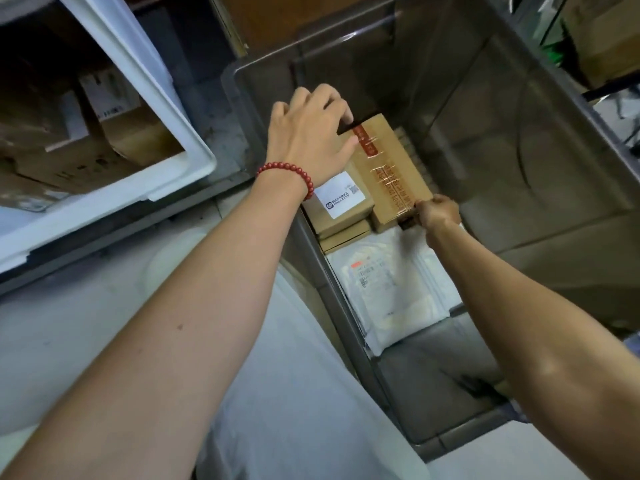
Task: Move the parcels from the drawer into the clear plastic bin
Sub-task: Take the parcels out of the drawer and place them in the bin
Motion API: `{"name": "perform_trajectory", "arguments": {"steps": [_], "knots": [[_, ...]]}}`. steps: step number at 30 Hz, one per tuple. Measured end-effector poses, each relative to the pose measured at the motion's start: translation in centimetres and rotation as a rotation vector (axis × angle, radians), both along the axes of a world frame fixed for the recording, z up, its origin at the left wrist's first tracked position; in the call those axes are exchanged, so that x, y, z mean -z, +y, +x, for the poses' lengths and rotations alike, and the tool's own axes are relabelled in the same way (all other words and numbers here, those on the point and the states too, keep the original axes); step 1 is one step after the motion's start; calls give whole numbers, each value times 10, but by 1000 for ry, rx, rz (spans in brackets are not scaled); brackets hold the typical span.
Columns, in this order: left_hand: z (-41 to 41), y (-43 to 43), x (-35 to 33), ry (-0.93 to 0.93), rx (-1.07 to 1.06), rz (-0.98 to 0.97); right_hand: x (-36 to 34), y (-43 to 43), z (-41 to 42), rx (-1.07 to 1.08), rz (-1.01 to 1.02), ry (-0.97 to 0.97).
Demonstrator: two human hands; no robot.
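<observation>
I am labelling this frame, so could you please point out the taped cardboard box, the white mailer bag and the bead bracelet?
taped cardboard box [386,171], head view, top face.
white mailer bag [391,292], head view, flat middle.
bead bracelet [292,168], head view, beads over wrist.

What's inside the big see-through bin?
The clear bin holds a taped box gripped by the left hand and right hand, a labelled box, and white mailer bags. Whatever lies beneath them is covered.
</observation>
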State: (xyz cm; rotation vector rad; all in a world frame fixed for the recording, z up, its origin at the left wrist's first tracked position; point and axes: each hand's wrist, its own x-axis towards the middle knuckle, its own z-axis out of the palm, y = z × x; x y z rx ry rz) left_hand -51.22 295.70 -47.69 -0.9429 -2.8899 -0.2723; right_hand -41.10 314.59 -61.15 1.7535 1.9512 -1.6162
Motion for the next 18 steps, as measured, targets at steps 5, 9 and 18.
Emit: {"name": "perform_trajectory", "arguments": {"steps": [5,9,18], "knots": [[9,-5,-16,-16,-37,0,-21,4,16,-355,78,-52],[26,-13,-27,-57,-76,-96,-55,-15,15,-602,279,12],[60,-72,-81,0,-287,-31,-155,-87,18,-1021,876,212]]}}
